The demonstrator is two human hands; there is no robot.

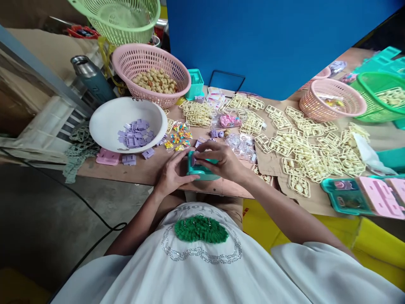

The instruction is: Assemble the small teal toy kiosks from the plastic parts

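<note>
A teal case [199, 168] sits at the near edge of the table [142, 171], right in front of the person, held between both hands. The left hand [172, 173] wraps its left end, grip closed on the case. The right hand [221, 159] lies over the top and right side, grip likewise clamped on the case, fingertips pressing at the upper edge where a small lilac part [193, 158] seems to sit; whether it is fully seated cannot be told.

Just behind the case lie loose lilac pieces [129, 159], small coloured bits [179, 137] and clear bags [242, 145]. To the left stands a white bowl [104, 122] with more lilac parts [136, 133] in it, and beyond it a pink basket [126, 63] of tan pieces [155, 81]. To the right, cream-yellow frames [310, 145] of unbroken parts cover much of the table. At the far right lies another teal case [344, 196], already fitted with inserts, beside pink panels [379, 196].

As a judgement, the work is in mid-run: one case looks fitted out, the one in hand is being fitted, and the stock of lilac parts and yellow frames suggests much is left.
</note>
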